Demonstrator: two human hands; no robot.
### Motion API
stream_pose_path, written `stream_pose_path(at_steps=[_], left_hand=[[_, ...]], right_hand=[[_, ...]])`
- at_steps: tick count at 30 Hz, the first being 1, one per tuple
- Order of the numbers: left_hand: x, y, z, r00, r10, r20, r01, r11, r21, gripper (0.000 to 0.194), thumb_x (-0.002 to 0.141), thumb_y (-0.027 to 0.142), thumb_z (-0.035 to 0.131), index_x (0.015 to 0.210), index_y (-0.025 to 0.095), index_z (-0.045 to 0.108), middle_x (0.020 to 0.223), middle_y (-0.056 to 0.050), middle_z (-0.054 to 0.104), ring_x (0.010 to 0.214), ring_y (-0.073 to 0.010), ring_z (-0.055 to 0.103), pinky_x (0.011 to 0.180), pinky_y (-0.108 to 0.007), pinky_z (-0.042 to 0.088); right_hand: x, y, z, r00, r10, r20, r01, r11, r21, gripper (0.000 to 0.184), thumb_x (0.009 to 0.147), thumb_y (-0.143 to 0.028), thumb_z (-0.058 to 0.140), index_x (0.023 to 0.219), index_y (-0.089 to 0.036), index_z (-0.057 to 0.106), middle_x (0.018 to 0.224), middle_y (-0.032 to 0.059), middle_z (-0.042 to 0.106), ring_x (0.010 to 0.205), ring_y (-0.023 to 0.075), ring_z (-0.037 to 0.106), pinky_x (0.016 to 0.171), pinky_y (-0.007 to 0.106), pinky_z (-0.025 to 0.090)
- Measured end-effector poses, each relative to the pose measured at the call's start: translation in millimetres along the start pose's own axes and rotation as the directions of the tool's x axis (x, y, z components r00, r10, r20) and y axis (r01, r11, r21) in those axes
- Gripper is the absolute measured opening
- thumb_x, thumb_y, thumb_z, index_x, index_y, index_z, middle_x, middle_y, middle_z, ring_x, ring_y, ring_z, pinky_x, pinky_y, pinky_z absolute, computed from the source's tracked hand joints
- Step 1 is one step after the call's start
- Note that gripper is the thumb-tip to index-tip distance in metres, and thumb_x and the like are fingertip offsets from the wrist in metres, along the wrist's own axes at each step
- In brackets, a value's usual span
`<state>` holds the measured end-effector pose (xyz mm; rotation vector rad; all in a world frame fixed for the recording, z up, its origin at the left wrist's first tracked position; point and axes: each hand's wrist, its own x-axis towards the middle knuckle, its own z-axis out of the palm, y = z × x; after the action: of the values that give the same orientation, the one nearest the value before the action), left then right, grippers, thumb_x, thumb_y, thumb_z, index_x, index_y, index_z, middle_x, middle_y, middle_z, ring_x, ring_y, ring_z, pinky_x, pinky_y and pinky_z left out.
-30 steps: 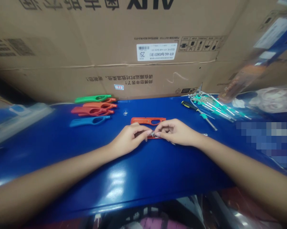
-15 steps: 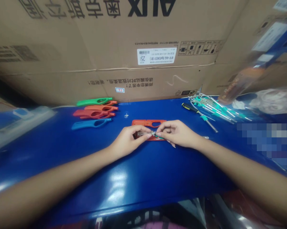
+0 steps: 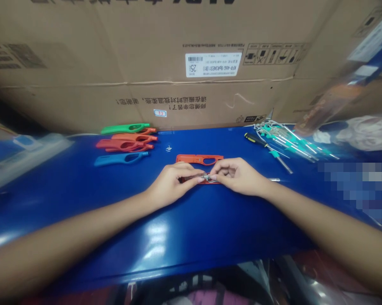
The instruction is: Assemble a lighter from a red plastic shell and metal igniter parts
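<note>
An orange plastic shell (image 3: 199,159) lies flat on the blue table (image 3: 178,228) just beyond my fingers. My left hand (image 3: 173,182) and my right hand (image 3: 238,174) meet over its near edge. Both are closed in a pinch on a small metal part (image 3: 206,177) between the fingertips. What the part is exactly is too small to make out. The lower half of the shell is hidden by my fingers.
Green, orange, red and blue plastic handles (image 3: 127,144) lie in a stack at the back left. A screwdriver (image 3: 267,150) and a heap of teal-ended metal rods (image 3: 289,140) lie back right. A large cardboard box (image 3: 191,63) walls off the far side. A tiny metal bit (image 3: 168,148) lies loose.
The view has shifted slightly. Both hands stay pinched together over the orange shell with only small finger movement.
</note>
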<state>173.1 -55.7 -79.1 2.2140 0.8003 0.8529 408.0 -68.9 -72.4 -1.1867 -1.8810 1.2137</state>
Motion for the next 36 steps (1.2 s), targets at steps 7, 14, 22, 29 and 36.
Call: stream_pose_path(at_steps=[7, 14, 22, 29, 36], left_hand=[[-2.3, -0.2, 3.2, 0.997, 0.043, -0.069, -0.039, 0.998, 0.059, 0.019, 0.089, 0.023, 0.069, 0.106, 0.021, 0.078, 0.095, -0.006, 0.077, 0.088, -0.0181, 0.069, 0.081, -0.030, 0.055], [-3.0, 0.9, 2.6, 0.995, 0.036, -0.090, -0.028, 0.996, 0.085, 0.019, 0.088, 0.024, 0.070, 0.105, 0.021, 0.078, 0.094, -0.006, 0.078, 0.081, -0.0173, 0.068, 0.073, -0.029, 0.055], [-1.6, -1.9, 0.9, 0.991, 0.128, -0.047, -0.124, 0.989, 0.075, 0.020, 0.091, 0.024, 0.068, 0.108, 0.021, 0.077, 0.094, -0.006, 0.077, 0.087, -0.0178, 0.069, 0.080, -0.031, 0.055], [-0.2, -0.8, 0.3, 0.995, 0.090, -0.036, -0.087, 0.993, 0.079, 0.019, 0.091, 0.026, 0.066, 0.106, 0.024, 0.078, 0.096, -0.006, 0.077, 0.087, -0.0183, 0.068, 0.083, -0.032, 0.054], [0.9, -2.3, 1.6, 0.985, -0.086, -0.149, 0.093, 0.995, 0.035, 0.020, 0.084, 0.029, 0.072, 0.101, 0.020, 0.079, 0.086, -0.006, 0.077, 0.070, -0.0162, 0.064, 0.067, -0.028, 0.053]], right_hand=[[-0.1, 2.0, -0.3, 1.000, -0.006, 0.007, 0.006, 1.000, 0.016, 0.022, 0.083, -0.036, 0.070, 0.082, -0.015, 0.069, 0.069, 0.0033, 0.065, 0.059, 0.0115, 0.055, 0.056, 0.026, 0.044], [-0.4, -0.4, -0.4, 1.000, -0.009, 0.008, 0.009, 1.000, 0.016, 0.020, 0.083, -0.035, 0.069, 0.083, -0.015, 0.068, 0.070, 0.0034, 0.065, 0.060, 0.0121, 0.056, 0.057, 0.026, 0.044], [-0.3, -1.9, -1.9, 0.999, -0.025, 0.038, 0.025, 1.000, -0.005, 0.021, 0.083, -0.036, 0.069, 0.083, -0.016, 0.070, 0.078, 0.0066, 0.071, 0.070, 0.0156, 0.064, 0.066, 0.029, 0.052], [-0.2, -0.2, -1.2, 0.999, -0.034, 0.025, 0.034, 0.999, -0.005, 0.024, 0.082, -0.041, 0.071, 0.083, -0.017, 0.070, 0.075, 0.0054, 0.069, 0.066, 0.0150, 0.061, 0.060, 0.027, 0.050], [3.2, -1.7, -1.6, 0.999, -0.005, -0.032, 0.003, 0.998, -0.059, 0.022, 0.083, -0.037, 0.070, 0.088, -0.015, 0.069, 0.064, -0.0006, 0.059, 0.054, 0.0093, 0.046, 0.051, 0.024, 0.037]])
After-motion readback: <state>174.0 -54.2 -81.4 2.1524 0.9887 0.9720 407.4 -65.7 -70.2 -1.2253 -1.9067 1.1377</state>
